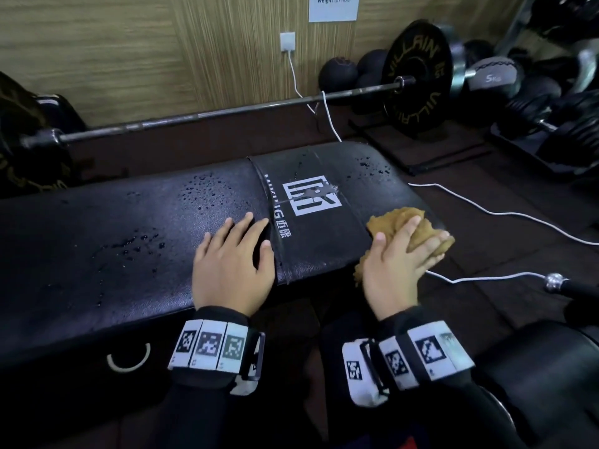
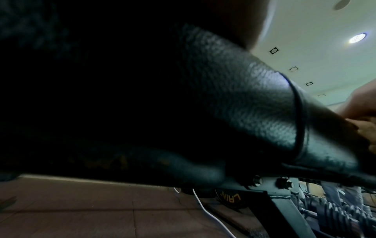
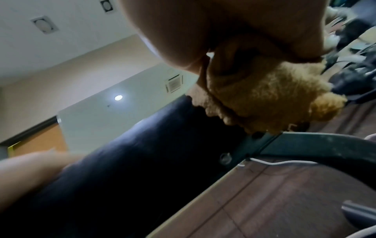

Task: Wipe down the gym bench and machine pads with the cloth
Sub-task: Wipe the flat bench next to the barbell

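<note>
On bench (image 1: 129, 228), left hand (image 1: 231, 264) flat; right hand (image 1: 398, 264) grips cloth (image 1: 393, 222).

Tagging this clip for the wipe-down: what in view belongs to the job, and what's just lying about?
Job:
bench pad, droplets on it
tan cloth, under right hand
left hand, flat on pad

Lying about:
barbell
weight plate
white cable
medicine balls

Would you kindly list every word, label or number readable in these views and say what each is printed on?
"weight on floor": white wall sign.
"VILLAIN", twice: black weight plate; its smaller numerals are blurred.
"5kg", roughly, blurred: grey medicine ball.
Bench pad: white block logo and lettering ending in "G", then characters, too broken to read.
Wristband markers: patterns, no text.
</note>
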